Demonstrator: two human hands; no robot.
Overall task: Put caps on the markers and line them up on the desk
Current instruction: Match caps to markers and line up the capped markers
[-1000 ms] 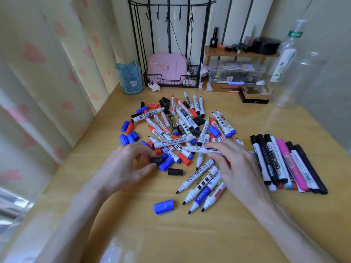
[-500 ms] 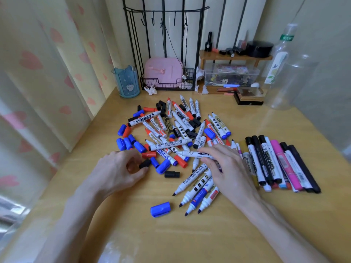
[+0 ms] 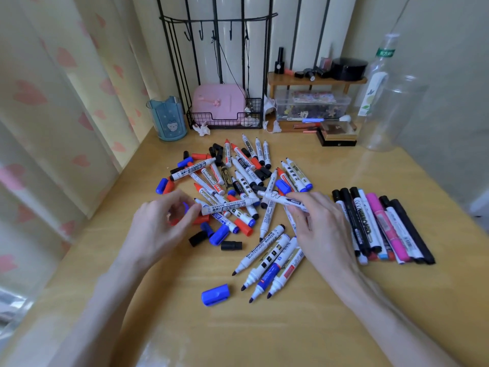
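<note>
The right hand pinches a white marker between thumb and fingertips, lifted just over the pile of uncapped markers and loose caps in the middle of the surface. The marker's long axis runs nearly level, left to right, with its bare tip pointing toward the left hand, which is the nearer to that tip and hovers close beside it. The left hand's fingers are curled into a ring with a bit of blue showing inside. Through the blur I cannot tell whether that is a cap being pinched or one lying beneath. Capping, I judge, calls for a cap brought along that axis onto the tip. The barrels are smooth, glossy plastic cylinders with printed labels, and the caps are short stubby tubes, like the blue cap lying near. Capped markers lie in a row just right of the right hand.
</note>
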